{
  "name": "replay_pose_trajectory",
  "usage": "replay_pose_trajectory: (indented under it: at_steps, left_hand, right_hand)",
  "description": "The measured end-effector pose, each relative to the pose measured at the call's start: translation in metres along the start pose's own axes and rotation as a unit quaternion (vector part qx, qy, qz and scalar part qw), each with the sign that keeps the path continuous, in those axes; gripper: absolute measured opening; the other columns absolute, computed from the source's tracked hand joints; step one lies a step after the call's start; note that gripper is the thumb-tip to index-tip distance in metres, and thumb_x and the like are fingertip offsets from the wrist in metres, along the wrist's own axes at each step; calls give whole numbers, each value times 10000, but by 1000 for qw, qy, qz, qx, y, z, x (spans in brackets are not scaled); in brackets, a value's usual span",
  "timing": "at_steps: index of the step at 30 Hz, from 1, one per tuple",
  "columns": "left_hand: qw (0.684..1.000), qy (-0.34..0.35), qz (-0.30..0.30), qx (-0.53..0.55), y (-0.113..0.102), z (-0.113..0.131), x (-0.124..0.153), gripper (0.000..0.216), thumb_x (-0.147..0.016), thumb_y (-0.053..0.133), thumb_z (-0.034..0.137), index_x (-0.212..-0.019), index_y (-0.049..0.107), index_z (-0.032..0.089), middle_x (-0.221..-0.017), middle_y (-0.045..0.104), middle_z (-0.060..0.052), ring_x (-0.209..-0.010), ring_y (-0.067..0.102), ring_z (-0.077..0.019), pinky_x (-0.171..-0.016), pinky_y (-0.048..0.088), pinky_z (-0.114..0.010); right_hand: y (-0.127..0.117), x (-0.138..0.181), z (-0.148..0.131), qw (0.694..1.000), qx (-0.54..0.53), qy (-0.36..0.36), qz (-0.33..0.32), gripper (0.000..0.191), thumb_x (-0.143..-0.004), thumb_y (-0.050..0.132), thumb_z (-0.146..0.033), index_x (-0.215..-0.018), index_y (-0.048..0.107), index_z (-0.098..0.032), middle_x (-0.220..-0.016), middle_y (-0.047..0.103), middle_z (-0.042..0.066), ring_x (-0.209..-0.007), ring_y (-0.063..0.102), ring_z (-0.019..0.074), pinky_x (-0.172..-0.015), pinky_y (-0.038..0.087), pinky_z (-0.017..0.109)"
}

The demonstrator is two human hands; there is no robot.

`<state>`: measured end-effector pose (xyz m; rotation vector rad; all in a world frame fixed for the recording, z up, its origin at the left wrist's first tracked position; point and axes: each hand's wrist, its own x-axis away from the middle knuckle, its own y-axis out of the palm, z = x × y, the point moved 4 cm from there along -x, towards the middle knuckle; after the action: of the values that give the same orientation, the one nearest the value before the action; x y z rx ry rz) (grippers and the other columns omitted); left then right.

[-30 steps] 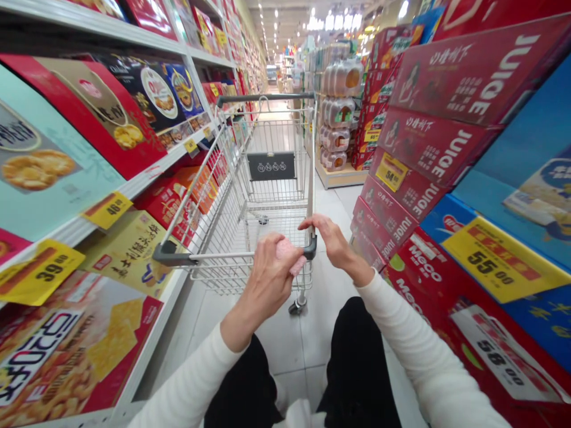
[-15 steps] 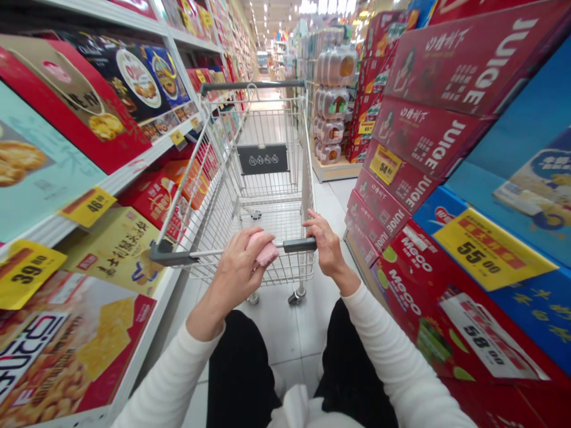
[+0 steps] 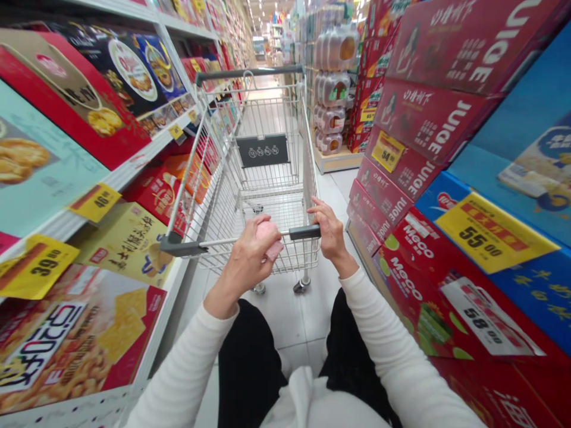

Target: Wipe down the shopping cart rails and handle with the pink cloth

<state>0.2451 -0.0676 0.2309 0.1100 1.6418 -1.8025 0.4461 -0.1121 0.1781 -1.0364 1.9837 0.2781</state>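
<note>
The left hand (image 3: 251, 255), mid-frame, closes its fingers round a pink cloth (image 3: 270, 239) at the shopping cart (image 3: 262, 151)'s handle bar (image 3: 223, 241). The bar's long axis runs crosswise, rising slightly rightward — the dark grip (image 3: 304, 232) lies right of the cloth. The right hand (image 3: 329, 230), right of centre, is nearer the grip, fingers bent at its end — how tightly, I cannot tell.

Brightly lit pale tile flr (image 3: 281, 318) runs alongside wht shelving (image 3: 162, 321).

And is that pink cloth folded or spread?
Bunched, not spread: the pink cloth is a compact wad in the left hand.
</note>
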Motion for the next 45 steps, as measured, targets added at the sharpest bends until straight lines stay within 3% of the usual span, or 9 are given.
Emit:
replay_pose_trajectory:
  at_steps: [7,13,16,20,25,29,34,40,45]
  left_hand:
    - [993,-105,0,-52,-38,-47,34,185,-929,546,369,-1034,609,230,-1292,540,-105,-1242,570,-289,-1042,496,-465]
    - [999,-45,12,-9,-4,-5,3,188,-935,553,362,-1020,621,209,-1233,556,-122,-1197,583,-276,-980,514,-433]
    - [999,-31,28,10,16,17,-17,284,-899,628,469,-956,635,191,-1187,570,-131,-1106,601,-279,-952,523,-451]
    - [998,-40,39,28,21,22,-21,235,-944,576,417,-902,627,192,-1190,588,-126,-1095,604,-259,-961,522,-437]
    - [999,-36,26,22,1,4,2,150,-954,486,227,-1051,599,208,-1277,572,-122,-1251,554,-255,-1044,494,-449]
    - [999,-41,18,-3,-20,-19,23,306,-949,511,251,-1251,503,204,-1329,568,-131,-1298,544,-250,-1104,467,-449]
    - [998,-38,-18,-55,-39,-46,41,404,-947,573,340,-1321,460,236,-1378,558,-116,-1299,559,-253,-1093,475,-434]
    - [996,-4,-47,-75,-41,-58,51,550,-939,614,421,-1413,401,243,-1400,553,-135,-1306,550,-266,-1075,485,-451]
    - [993,-4,26,-112,-31,-58,48,526,-951,583,513,-1360,432,218,-1190,647,-120,-1058,652,-260,-912,546,-409]
  right_hand:
    - [5,2,-3,999,-18,23,24,429,-1062,241,-413,-754,492,-251,-1051,702,84,-1348,562,219,-1150,452,480]
    - [14,6,-7,998,-22,46,28,458,-1056,214,-452,-751,492,-254,-1057,707,90,-1366,547,234,-1223,371,510]
    - [12,5,-6,999,-10,47,17,469,-1051,209,-478,-749,490,-256,-1041,706,97,-1366,547,250,-1214,378,522]
    - [3,3,-3,1000,7,23,3,458,-1055,218,-452,-750,497,-253,-1048,706,97,-1358,556,245,-1175,424,510]
    - [-4,4,2,1000,11,-1,-5,440,-1064,237,-402,-747,497,-245,-1062,704,87,-1354,556,236,-1149,449,510]
    - [-2,7,3,1000,-15,-4,6,412,-1063,270,-375,-760,515,-242,-1068,701,76,-1366,548,233,-1159,444,505]
    - [3,9,1,1000,-15,4,1,405,-1061,259,-372,-773,513,-244,-1085,700,85,-1383,539,233,-1181,424,514]
    - [8,10,1,1000,-26,4,8,409,-1057,270,-365,-754,517,-243,-1080,701,88,-1370,544,247,-1167,435,525]
    - [10,10,0,999,-27,10,35,415,-1061,253,-380,-751,493,-244,-1042,694,83,-1358,555,243,-1181,427,530]
